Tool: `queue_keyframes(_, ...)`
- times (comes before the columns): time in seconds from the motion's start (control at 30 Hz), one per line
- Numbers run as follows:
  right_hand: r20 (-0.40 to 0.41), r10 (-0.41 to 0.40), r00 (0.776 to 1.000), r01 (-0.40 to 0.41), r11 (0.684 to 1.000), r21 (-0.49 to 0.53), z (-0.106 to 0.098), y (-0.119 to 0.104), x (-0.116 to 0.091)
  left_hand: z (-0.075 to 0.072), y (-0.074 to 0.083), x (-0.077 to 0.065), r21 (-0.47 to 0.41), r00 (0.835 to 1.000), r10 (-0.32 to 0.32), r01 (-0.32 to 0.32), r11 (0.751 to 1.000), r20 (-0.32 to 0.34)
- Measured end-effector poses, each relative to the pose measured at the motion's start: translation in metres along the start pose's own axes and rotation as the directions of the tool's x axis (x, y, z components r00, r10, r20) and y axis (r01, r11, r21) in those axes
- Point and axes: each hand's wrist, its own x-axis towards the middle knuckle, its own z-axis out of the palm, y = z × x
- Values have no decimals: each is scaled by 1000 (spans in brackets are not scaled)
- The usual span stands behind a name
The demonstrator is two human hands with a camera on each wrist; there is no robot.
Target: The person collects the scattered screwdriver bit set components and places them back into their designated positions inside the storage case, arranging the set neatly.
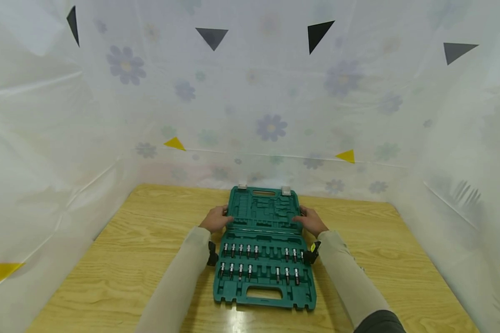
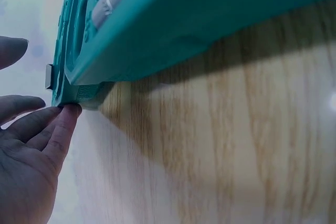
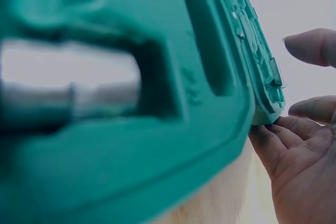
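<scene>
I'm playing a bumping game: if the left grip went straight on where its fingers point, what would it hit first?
Probably the green case's far half. The left grip seems to be touching its edge, though exact depth is hard to tell.

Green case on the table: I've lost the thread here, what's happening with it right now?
A person has the open green case in front of them on a wooden table. The left hand and right hand touch opposite side edges of its far half, the one with the latches. Silver bits sit in two rows in the near half, with a gap in the middle of each row.
</scene>
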Motion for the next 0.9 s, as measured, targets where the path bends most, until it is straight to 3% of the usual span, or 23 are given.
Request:
queue_keyframes(0.2,8,6,1000,-6,1000,0,1,-1,-1,0,-2,0,33,1000,-3,3,999,14)
queue_keyframes(0.4,12,-9,1000,9,1000,-6,0,-4,-4,0,-2,-6,74,998,34,-38,997,45)
queue_keyframes(0.9,-29,-76,997,74,995,-71,-13,-10,-30,-7,6,-48,200,973,203,-222,954,111)
